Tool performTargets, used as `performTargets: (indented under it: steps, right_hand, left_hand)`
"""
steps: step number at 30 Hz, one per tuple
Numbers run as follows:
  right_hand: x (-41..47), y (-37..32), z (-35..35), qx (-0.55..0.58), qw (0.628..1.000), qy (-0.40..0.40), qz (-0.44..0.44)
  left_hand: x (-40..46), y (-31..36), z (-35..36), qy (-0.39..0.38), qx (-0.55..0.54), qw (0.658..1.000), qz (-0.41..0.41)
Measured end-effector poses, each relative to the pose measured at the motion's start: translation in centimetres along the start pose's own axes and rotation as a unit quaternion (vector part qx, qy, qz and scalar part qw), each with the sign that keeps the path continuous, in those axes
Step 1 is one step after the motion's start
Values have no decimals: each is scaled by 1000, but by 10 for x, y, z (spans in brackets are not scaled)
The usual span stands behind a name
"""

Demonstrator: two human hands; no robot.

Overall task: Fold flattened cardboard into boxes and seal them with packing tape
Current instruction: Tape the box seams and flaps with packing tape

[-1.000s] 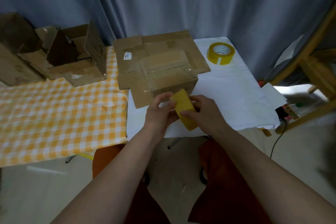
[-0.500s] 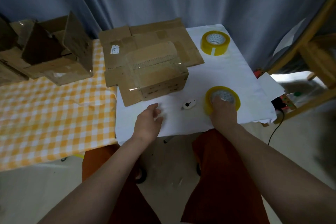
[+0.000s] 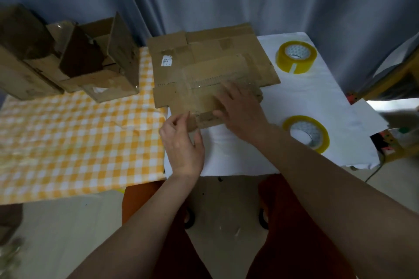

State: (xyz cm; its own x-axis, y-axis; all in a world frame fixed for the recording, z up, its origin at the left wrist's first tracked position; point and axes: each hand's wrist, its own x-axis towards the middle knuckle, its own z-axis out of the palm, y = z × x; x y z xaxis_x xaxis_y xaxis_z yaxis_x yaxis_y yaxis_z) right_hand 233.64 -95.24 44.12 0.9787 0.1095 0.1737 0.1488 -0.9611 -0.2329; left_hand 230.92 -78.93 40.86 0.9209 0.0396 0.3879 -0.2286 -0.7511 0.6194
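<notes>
A small cardboard box (image 3: 204, 99) with clear tape across its top sits on sheets of flattened cardboard (image 3: 210, 50) at the back of the white-covered table (image 3: 301, 97). My right hand (image 3: 240, 108) lies flat on the box's top, fingers spread and pressing. My left hand (image 3: 181, 142) hovers at the box's front left corner, fingers loosely bent, with nothing seen in it. One yellow tape roll (image 3: 323, 140) lies on the white cloth right of my right forearm. A second roll (image 3: 297, 67) stands farther back.
Several folded cardboard boxes (image 3: 99, 68) stand at the back left on the orange checkered cloth (image 3: 74, 133). A wooden frame (image 3: 399, 75) and a loose white sheet (image 3: 367, 118) are at the right. A grey curtain hangs behind.
My right hand put the tape roll down on the white cloth, then moved onto the box's top. My left hand went forward to the box's front left corner.
</notes>
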Motion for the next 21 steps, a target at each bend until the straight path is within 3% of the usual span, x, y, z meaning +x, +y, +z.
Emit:
performTargets:
  steps: [2,5,15,18,21]
  right_hand:
    - [20,-8,8,-12,998,-60,-24]
    - [37,-13,14,-52,994,-86,-30]
    - [50,-16,40,-104,994,19,7]
    - [54,-20,42,-105,994,0,24]
    - [57,-19,43,-110,992,-49,25]
  left_hand:
    - [17,-8,-2,16,0,1000,-26]
    - [34,-22,-6,-19,6,999,-31]
    - [34,-50,2,-60,-26,996,-65]
    - [37,-43,2,-56,-35,998,2]
    - [38,-27,13,-139,31,986,91]
